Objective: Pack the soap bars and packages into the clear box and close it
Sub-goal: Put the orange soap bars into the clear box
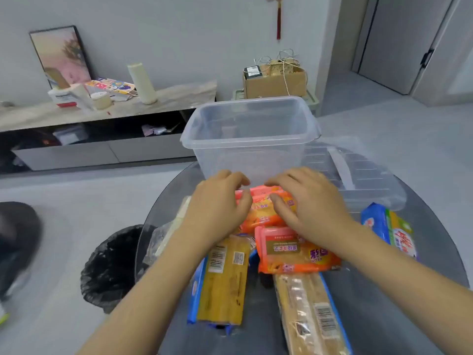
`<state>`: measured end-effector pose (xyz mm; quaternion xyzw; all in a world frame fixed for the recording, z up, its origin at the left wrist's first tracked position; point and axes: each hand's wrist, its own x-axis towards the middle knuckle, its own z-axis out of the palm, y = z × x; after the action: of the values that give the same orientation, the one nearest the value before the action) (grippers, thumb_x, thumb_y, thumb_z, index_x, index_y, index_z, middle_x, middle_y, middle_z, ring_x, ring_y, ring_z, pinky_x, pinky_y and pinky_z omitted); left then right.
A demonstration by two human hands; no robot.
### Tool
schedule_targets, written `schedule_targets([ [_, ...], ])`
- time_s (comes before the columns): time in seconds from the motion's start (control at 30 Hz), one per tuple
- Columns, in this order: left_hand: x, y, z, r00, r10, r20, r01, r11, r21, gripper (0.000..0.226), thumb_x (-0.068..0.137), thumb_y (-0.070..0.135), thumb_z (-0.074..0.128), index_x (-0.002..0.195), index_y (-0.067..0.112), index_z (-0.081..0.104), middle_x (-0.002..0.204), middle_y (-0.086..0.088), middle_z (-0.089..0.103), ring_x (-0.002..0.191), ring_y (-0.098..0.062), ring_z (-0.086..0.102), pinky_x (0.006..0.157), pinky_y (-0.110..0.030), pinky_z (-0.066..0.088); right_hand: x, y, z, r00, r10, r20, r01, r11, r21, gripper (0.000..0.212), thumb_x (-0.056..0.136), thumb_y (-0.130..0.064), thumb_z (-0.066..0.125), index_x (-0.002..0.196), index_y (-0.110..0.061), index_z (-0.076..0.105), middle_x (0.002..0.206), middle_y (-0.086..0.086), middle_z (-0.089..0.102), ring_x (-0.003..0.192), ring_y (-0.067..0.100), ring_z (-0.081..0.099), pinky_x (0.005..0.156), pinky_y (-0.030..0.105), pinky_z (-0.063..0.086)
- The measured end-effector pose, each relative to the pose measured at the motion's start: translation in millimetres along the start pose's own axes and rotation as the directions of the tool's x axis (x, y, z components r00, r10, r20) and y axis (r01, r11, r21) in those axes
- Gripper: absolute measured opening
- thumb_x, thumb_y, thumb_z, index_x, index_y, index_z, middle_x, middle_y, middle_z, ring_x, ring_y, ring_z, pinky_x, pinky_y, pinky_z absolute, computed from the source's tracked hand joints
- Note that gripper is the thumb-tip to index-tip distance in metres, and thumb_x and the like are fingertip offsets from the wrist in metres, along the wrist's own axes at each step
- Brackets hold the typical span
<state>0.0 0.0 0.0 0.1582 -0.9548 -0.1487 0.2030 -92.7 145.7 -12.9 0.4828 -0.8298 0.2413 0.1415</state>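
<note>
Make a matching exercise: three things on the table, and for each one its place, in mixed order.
Things:
1. clear box
2. lid
3. orange soap package

Places:
a. lying flat to the right of the box
b. under both hands
c. standing open and empty beyond the hands

Pairs: 1-c, 2-a, 3-b. The left hand and the right hand both rest on the package.

Both forearms bare, extended forward, converging toward centre. Left hand palm down, fingers curled, thumb pointing inward. Right hand palm down, fingers curled, thumb angled toward left hand. Fingertips of two hands near each other, not touching. Wrists roughly level.
</note>
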Motion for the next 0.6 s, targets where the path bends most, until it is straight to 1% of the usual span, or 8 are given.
schedule_targets([
  [0.07, -10, 4, 4, 0.990, -0.039, 0.138, 0.025, 0.994, 0.102, 0.031, 0.088, 0.037, 0.048, 0.114, 0.025, 0.061, 0.110, 0.000, 0.063, 0.100, -0.020, 0.061, 0.084, -0.033, 0.048, -12, 7, -1, 0.988, 0.033, 0.152, -0.033, 0.999, 0.002, 0.033, 0.089, -0.041, 0.047, 0.115, -0.026, 0.061, 0.114, -0.005, 0.064, 0.108, 0.018, 0.057, 0.089, 0.034, 0.043],
  [0.13, -24, 7, 7, 0.966, -0.087, 0.245, 0.051, 0.988, 0.148, 0.035, 0.087, 0.043, 0.048, 0.117, 0.026, 0.058, 0.111, -0.001, 0.062, 0.099, -0.020, 0.061, 0.083, -0.033, 0.048, -28, 15, -1, 0.960, 0.049, 0.276, -0.047, 0.999, -0.012, 0.041, 0.087, -0.050, 0.045, 0.121, -0.030, 0.056, 0.122, -0.009, 0.058, 0.114, 0.014, 0.050, 0.090, 0.030, 0.041],
  [0.27, -38, 9, 2, 0.937, -0.143, 0.317, 0.080, 0.975, 0.205, 0.051, 0.082, 0.050, 0.052, 0.128, 0.029, 0.046, 0.118, -0.003, 0.060, 0.107, -0.021, 0.055, 0.084, -0.031, 0.044, -40, 20, -1, 0.917, 0.017, 0.399, -0.003, 0.999, -0.037, 0.063, 0.077, -0.065, 0.050, 0.132, -0.037, 0.042, 0.132, -0.009, 0.044, 0.122, 0.013, 0.037, 0.095, 0.032, 0.041],
  [0.3, -41, 10, 0, 0.925, -0.172, 0.339, 0.096, 0.968, 0.231, 0.057, 0.081, 0.051, 0.054, 0.132, 0.031, 0.042, 0.122, -0.004, 0.057, 0.112, -0.022, 0.053, 0.086, -0.032, 0.043, -43, 19, -2, 0.913, 0.018, 0.407, -0.004, 0.999, -0.034, 0.067, 0.074, -0.065, 0.053, 0.134, -0.038, 0.040, 0.134, -0.008, 0.041, 0.124, 0.013, 0.035, 0.096, 0.034, 0.041],
  [0.4, -46, 11, -5, 0.851, -0.268, 0.451, 0.136, 0.943, 0.303, 0.077, 0.075, 0.050, 0.064, 0.142, 0.035, 0.028, 0.136, -0.005, 0.049, 0.123, -0.025, 0.046, 0.096, -0.039, 0.044, -46, 17, 1, 0.911, 0.068, 0.406, -0.047, 0.997, -0.061, 0.076, 0.067, -0.062, 0.064, 0.133, -0.036, 0.037, 0.133, -0.002, 0.038, 0.122, 0.018, 0.035, 0.097, 0.035, 0.042],
  [0.47, -46, 12, -8, 0.816, -0.304, 0.491, 0.189, 0.944, 0.270, 0.089, 0.071, 0.043, 0.073, 0.144, 0.033, 0.024, 0.141, -0.005, 0.046, 0.126, -0.026, 0.044, 0.100, -0.040, 0.042, -50, 14, 3, 0.917, 0.114, 0.383, -0.085, 0.992, -0.093, 0.080, 0.063, -0.062, 0.068, 0.130, -0.029, 0.039, 0.131, 0.001, 0.040, 0.118, 0.020, 0.038, 0.095, 0.035, 0.043],
  [0.53, -44, 14, -11, 0.812, -0.302, 0.500, 0.230, 0.952, 0.202, 0.089, 0.068, 0.034, 0.079, 0.143, 0.029, 0.030, 0.141, -0.003, 0.048, 0.126, -0.025, 0.048, 0.100, -0.039, 0.042, -53, 13, 5, 0.922, 0.145, 0.358, -0.107, 0.987, -0.123, 0.079, 0.061, -0.064, 0.068, 0.124, -0.023, 0.043, 0.127, 0.002, 0.042, 0.113, 0.021, 0.044, 0.091, 0.033, 0.045],
  [0.6, -44, 13, -11, 0.830, -0.291, 0.476, 0.284, 0.955, 0.088, 0.080, 0.066, 0.026, 0.082, 0.135, 0.026, 0.042, 0.134, -0.001, 0.054, 0.117, -0.023, 0.054, 0.094, -0.036, 0.047, -55, 12, 6, 0.924, 0.163, 0.346, -0.123, 0.983, -0.135, 0.075, 0.062, -0.064, 0.068, 0.119, -0.021, 0.047, 0.123, 0.001, 0.048, 0.108, 0.020, 0.051, 0.086, 0.031, 0.046],
])
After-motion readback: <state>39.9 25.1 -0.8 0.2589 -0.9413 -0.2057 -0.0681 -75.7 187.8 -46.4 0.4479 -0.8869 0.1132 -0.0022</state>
